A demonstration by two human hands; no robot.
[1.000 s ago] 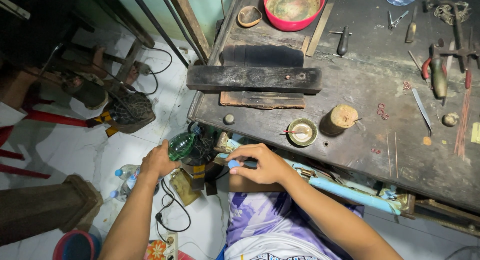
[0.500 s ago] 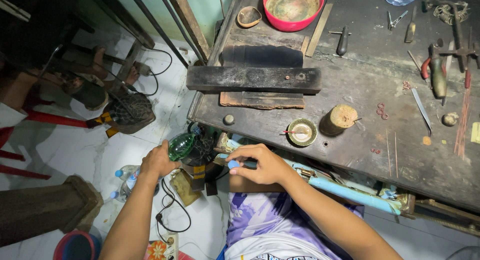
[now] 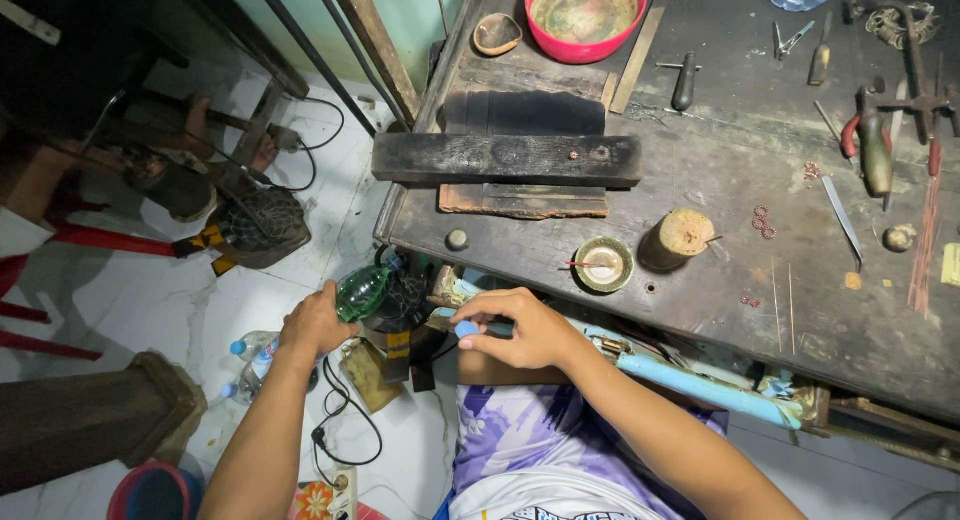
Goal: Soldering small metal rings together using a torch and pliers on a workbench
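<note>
Green ribbed glass bottle (image 3: 362,292), gripped at its end by the left hand (image 3: 315,322).
Probably smooth, breakable; right hand (image 3: 520,330) pinches a small blue cap (image 3: 466,329) beside it.

Green glass bottle (image 3: 362,292) showing at centre-left, w/ light blue cap (image 3: 466,329) beside it. Pink-red bowl (image 3: 587,18) sitting at top centre. Shorts (image 3: 545,440) showing purple & white pattern, bottom centre. Bench (image 3: 700,180) looking dark grey-brown.
</note>
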